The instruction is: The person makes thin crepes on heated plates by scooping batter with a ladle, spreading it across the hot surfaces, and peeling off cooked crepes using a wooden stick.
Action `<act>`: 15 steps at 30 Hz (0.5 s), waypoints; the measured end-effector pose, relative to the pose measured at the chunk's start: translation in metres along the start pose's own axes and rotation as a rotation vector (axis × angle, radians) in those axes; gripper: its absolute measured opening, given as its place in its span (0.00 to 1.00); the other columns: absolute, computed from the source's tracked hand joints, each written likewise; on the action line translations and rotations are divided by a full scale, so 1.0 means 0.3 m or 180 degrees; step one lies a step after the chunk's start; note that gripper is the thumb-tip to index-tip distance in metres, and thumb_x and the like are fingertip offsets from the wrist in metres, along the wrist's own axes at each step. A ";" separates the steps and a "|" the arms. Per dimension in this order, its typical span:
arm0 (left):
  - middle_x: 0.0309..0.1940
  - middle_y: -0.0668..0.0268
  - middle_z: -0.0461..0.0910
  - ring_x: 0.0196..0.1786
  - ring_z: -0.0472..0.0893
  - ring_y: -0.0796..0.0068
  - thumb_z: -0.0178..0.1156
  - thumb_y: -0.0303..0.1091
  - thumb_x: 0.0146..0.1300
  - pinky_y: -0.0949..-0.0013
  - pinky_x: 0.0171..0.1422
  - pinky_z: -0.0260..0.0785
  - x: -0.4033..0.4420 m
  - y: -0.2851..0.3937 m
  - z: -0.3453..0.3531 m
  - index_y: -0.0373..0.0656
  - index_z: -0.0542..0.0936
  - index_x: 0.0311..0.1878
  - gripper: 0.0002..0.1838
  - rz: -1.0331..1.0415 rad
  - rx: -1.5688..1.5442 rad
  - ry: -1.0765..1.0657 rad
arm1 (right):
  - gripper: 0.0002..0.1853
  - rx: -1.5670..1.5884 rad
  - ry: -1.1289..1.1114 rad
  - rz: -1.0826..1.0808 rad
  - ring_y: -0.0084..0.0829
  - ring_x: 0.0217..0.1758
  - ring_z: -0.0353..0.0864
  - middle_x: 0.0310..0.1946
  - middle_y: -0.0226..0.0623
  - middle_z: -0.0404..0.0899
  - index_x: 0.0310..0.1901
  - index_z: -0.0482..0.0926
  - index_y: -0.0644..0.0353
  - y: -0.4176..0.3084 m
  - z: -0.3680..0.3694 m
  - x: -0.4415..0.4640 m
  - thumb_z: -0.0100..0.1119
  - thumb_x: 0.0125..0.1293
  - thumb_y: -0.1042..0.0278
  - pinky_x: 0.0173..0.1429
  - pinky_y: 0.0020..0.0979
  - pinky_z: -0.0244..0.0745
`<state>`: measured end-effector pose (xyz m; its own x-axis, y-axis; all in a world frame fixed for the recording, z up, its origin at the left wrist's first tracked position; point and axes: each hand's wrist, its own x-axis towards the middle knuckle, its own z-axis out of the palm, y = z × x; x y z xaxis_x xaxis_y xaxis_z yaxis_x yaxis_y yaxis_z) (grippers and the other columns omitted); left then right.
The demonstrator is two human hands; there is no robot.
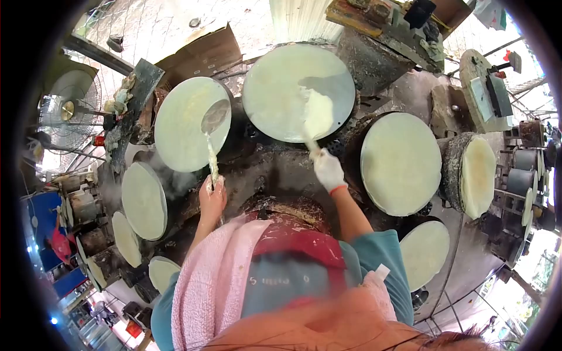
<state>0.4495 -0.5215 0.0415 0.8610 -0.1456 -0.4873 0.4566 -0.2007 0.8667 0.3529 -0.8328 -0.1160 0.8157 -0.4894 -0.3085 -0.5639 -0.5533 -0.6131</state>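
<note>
My left hand (212,196) is closed round the batter-caked handle of a ladle (216,117). The ladle's round grey bowl is over the left griddle (181,131), which carries a pale sheet of batter. My right hand (328,169), in a white glove, grips the handle of a batter-covered spreader (319,114). Its pale head is on the middle griddle (272,88). Batter coats much of that round plate, while a grey patch of its surface shows at the right. Where the spreader's head ends and loose batter begins, I cannot tell.
More round griddles with pale sheets curve around me, including a right griddle (401,164) and a steaming left one (144,202). A browned sheet (478,178) sits farther right. A fan (68,110) stands at left, and a cardboard piece (202,55) leans behind the griddles.
</note>
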 end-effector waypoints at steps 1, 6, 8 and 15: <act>0.19 0.77 0.65 0.17 0.61 0.89 0.54 0.33 0.69 0.82 0.18 0.52 -0.018 -0.006 0.002 0.45 0.72 0.37 0.05 -0.0048 -0.0031 0.0090 | 0.19 -0.0428 -0.0524 0.0211 0.55 0.37 0.80 0.31 0.53 0.81 0.42 0.75 0.57 -0.057 -0.067 -0.049 0.44 0.68 0.50 0.43 0.53 0.74; 0.21 0.75 0.66 0.21 0.64 0.89 0.54 0.32 0.69 0.83 0.21 0.55 -0.054 -0.036 0.007 0.42 0.73 0.38 0.05 -0.0026 -0.0024 0.0318 | 0.16 -0.0388 0.0605 0.0213 0.53 0.33 0.81 0.26 0.53 0.81 0.40 0.75 0.60 0.098 -0.183 0.108 0.45 0.69 0.55 0.37 0.50 0.75; 0.21 0.75 0.66 0.20 0.64 0.89 0.54 0.32 0.69 0.83 0.21 0.55 -0.052 -0.032 0.022 0.42 0.73 0.37 0.05 0.0035 -0.0010 0.0323 | 0.17 -0.0218 0.0889 -0.0006 0.54 0.33 0.81 0.25 0.54 0.80 0.39 0.74 0.62 0.134 -0.173 0.167 0.46 0.69 0.55 0.37 0.51 0.74; 0.19 0.76 0.66 0.17 0.62 0.89 0.54 0.33 0.70 0.83 0.19 0.53 -0.023 0.009 0.082 0.43 0.73 0.37 0.06 -0.0121 0.0122 0.0210 | 0.32 -0.0329 0.0108 0.0494 0.53 0.31 0.81 0.28 0.53 0.81 0.71 0.53 0.58 0.153 -0.088 0.024 0.44 0.69 0.53 0.36 0.51 0.73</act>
<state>0.4392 -0.5450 0.0447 0.8567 -0.0734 -0.5106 0.4814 -0.2419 0.8425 0.3295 -0.8795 -0.1271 0.7140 -0.5957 -0.3678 -0.6943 -0.5349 -0.4816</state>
